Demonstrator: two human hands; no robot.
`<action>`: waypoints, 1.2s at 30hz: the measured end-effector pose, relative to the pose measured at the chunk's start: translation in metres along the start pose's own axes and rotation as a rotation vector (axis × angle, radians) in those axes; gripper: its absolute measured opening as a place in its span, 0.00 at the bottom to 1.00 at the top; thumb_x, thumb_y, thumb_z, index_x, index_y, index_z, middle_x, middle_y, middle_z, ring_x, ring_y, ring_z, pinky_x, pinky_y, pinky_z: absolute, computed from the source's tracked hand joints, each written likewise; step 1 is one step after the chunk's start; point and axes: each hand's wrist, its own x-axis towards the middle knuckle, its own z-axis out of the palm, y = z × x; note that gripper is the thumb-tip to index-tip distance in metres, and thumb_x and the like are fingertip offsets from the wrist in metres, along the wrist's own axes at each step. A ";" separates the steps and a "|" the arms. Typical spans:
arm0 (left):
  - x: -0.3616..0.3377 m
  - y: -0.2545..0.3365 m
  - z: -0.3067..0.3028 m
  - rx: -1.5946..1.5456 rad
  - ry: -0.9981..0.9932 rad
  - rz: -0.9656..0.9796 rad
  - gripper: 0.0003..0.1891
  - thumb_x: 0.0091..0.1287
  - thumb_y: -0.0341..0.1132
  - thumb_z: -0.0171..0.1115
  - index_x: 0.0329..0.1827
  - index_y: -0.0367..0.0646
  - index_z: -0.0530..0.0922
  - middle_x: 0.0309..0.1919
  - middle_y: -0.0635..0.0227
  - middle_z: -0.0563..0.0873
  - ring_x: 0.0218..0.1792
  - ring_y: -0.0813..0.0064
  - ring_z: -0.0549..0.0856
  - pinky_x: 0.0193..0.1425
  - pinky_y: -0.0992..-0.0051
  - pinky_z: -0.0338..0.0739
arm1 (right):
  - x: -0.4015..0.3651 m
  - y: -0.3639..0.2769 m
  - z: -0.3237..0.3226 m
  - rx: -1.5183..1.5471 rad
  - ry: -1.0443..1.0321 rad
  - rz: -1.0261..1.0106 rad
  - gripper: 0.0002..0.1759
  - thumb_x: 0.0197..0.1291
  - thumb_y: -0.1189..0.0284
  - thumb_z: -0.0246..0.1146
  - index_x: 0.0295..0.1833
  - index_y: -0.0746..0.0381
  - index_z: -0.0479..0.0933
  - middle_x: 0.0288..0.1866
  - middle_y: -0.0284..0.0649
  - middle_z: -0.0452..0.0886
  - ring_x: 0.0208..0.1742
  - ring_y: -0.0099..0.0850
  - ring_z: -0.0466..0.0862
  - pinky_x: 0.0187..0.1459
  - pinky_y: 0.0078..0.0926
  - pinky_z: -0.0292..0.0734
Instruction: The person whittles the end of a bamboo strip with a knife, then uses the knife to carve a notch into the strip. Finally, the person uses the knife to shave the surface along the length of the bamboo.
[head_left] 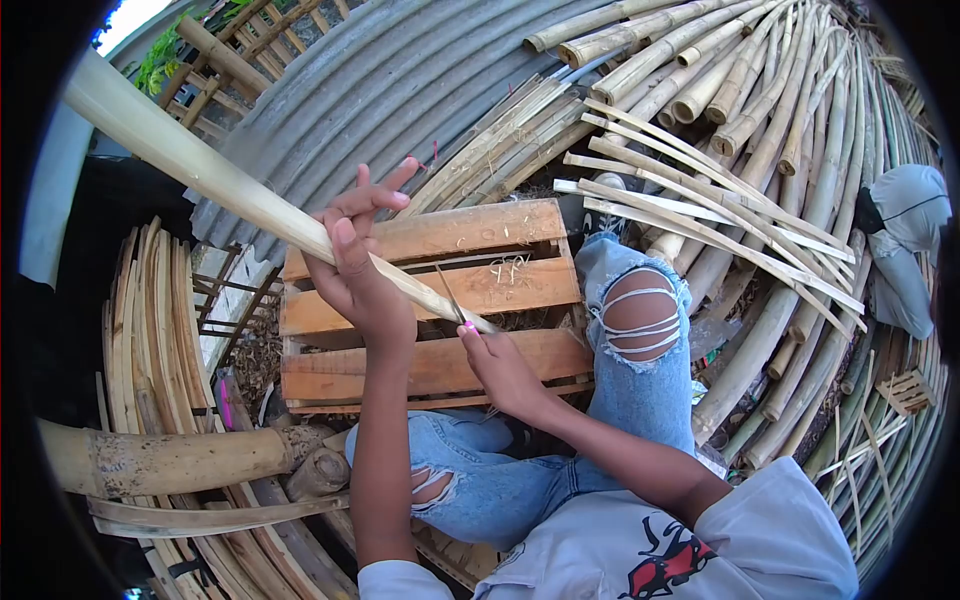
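Observation:
A long pale bamboo strip slants from the upper left down to the middle of the view. My left hand is around it, the thumb and palm against the strip and some fingers stretched out beyond it. Near the strip's lower end, my right hand is closed on a small knife. Its thin blade lies against or just over the strip; exact contact is hard to tell. The knife's handle is mostly hidden in my fingers, with a pink spot at their tips. Beneath both hands stands a slatted wooden crate.
Split bamboo strips are stacked at left, beside a thick bamboo pole. Cut bamboo poles fan out at upper right, with loose slats across them. Corrugated sheeting lies behind the crate. Another person is at far right.

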 end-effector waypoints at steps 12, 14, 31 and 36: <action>0.001 -0.003 0.010 0.038 -0.052 0.018 0.16 0.76 0.43 0.40 0.40 0.36 0.63 0.38 0.55 0.81 0.52 0.50 0.82 0.74 0.49 0.53 | -0.016 -0.051 -0.012 0.112 -0.076 -0.136 0.28 0.74 0.59 0.43 0.29 0.74 0.66 0.16 0.53 0.63 0.21 0.44 0.60 0.30 0.44 0.63; 0.006 -0.007 0.010 0.034 -0.078 0.031 0.17 0.76 0.44 0.41 0.40 0.36 0.64 0.38 0.55 0.81 0.53 0.50 0.82 0.74 0.50 0.53 | -0.007 -0.064 -0.021 0.055 -0.140 -0.115 0.28 0.74 0.59 0.43 0.30 0.74 0.66 0.18 0.53 0.63 0.21 0.42 0.61 0.30 0.45 0.62; -0.005 -0.001 0.011 0.006 -0.183 0.058 0.11 0.76 0.41 0.42 0.40 0.43 0.60 0.39 0.59 0.82 0.55 0.55 0.82 0.73 0.49 0.54 | -0.006 0.053 -0.047 0.223 -0.193 0.281 0.27 0.71 0.51 0.46 0.27 0.61 0.69 0.14 0.31 0.63 0.12 0.22 0.60 0.16 0.27 0.57; -0.001 -0.005 0.029 -0.015 -0.158 0.069 0.12 0.76 0.40 0.43 0.41 0.39 0.64 0.36 0.60 0.82 0.52 0.57 0.84 0.66 0.57 0.66 | 0.001 0.037 -0.066 0.036 -0.134 0.298 0.27 0.71 0.51 0.47 0.30 0.62 0.72 0.15 0.32 0.68 0.14 0.21 0.68 0.17 0.23 0.63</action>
